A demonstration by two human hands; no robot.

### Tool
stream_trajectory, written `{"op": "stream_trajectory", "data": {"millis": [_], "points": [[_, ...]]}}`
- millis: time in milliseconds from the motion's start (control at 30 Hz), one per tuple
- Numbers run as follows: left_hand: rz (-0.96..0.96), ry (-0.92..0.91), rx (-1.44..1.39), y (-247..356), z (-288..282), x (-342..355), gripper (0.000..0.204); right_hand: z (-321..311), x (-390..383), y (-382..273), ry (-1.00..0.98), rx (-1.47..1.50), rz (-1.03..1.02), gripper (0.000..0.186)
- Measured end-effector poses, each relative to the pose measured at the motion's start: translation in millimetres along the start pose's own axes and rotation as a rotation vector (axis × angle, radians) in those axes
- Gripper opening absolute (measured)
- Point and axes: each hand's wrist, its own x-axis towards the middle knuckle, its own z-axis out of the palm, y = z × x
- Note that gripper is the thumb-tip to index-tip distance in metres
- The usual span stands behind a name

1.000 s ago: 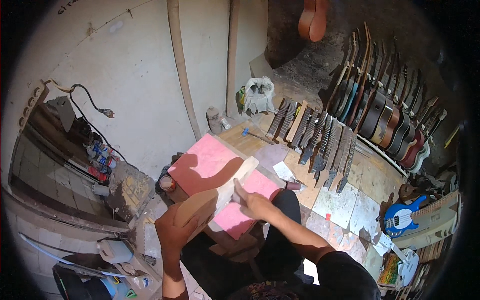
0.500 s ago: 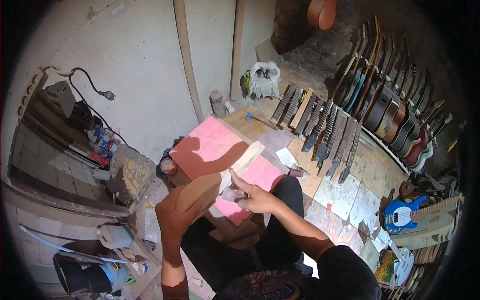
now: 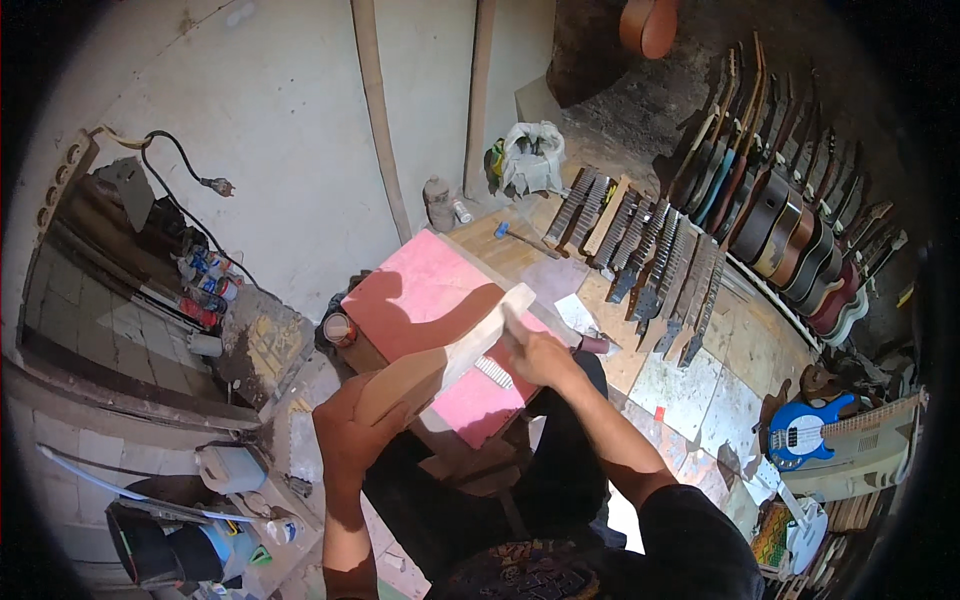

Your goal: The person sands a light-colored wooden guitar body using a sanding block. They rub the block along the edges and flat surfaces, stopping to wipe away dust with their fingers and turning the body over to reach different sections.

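My left hand [image 3: 350, 425] is closed around the near end of a pale, unpainted wooden piece [image 3: 450, 355]. It looks like a rough guitar body seen along its edge, held tilted up over my lap. Against its far right edge lie the fingers of my right hand [image 3: 545, 358], smeared by motion; whether anything is between them I cannot make out. Beneath the wood is a flat pink board [image 3: 430, 265], which catches the wood's dark curved shadow. A small white ribbed patch [image 3: 493, 372] shows beside my right hand.
Several guitar necks [image 3: 640, 240] lie in a row on the floor, with several guitars [image 3: 780, 225] leaning behind. A blue bass guitar [image 3: 800, 430] is at the right. A hammer [image 3: 515, 235] and a white sack [image 3: 532, 160] sit farther off; a can [image 3: 338, 330] stands left of the board.
My right hand has slid away from me along the wood's edge, toward its far end. The ribbed patch now shows. My left hand keeps its hold, almost unmoved.
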Motion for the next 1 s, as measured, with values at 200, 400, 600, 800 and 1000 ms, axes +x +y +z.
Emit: {"op": "stream_trajectory", "data": {"millis": [200,400,600,800,1000], "points": [[0.071,-0.039,-0.001,-4.8,0.0,-1.1,0.047,4.2,-25.6,0.0,-0.094,0.112,-0.201,0.103],[0.026,-0.05,-0.045,-0.9,0.8,-0.8,0.048,-24.8,-8.4,14.7,0.016,-0.024,0.11,0.101],[0.052,-0.044,-0.007,-8.2,-4.8,-3.1,0.048,8.9,-28.4,9.2,-0.064,0.129,-0.117,0.1],[0.046,-0.053,-0.047,-15.0,-6.2,0.9,0.05,3.1,7.7,80.0,0.153,0.164,0.007,0.091],[0.039,-0.065,-0.07,-36.2,-18.9,-5.6,0.049,-24.6,5.1,71.0,0.32,0.144,0.171,0.059]]}}
